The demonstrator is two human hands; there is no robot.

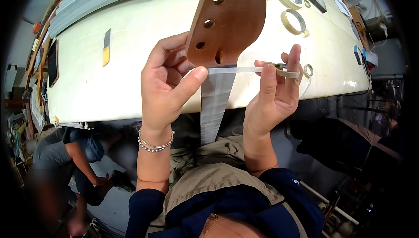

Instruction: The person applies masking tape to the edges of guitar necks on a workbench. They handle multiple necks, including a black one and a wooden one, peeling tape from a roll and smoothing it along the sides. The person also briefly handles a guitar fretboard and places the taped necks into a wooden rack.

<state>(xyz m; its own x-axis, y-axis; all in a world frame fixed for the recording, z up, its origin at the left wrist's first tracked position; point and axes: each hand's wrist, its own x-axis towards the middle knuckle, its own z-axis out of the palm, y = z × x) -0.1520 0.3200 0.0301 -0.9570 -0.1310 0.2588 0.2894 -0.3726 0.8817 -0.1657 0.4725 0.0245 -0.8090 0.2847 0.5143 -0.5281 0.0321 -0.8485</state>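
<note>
Over the lap, the neck (212, 111) of a stringed instrument looks already covered with pale bands. Across its top a tape strip (244, 70) is drawn straight, apparently not yet torn off. The left hand (160, 78) has its grip clamped on the headstock (235, 20), thumb at the strip's end; the right hand (273, 100) pinches the strip, a tape roll (288, 74) about its fingers. Beyond, spare rolls (283, 22) lie on the desk (126, 85).

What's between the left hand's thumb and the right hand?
A straight strip of pale tape, crossing just below the brown wooden headstock, spans from the left hand to the right hand in the head view.
</note>
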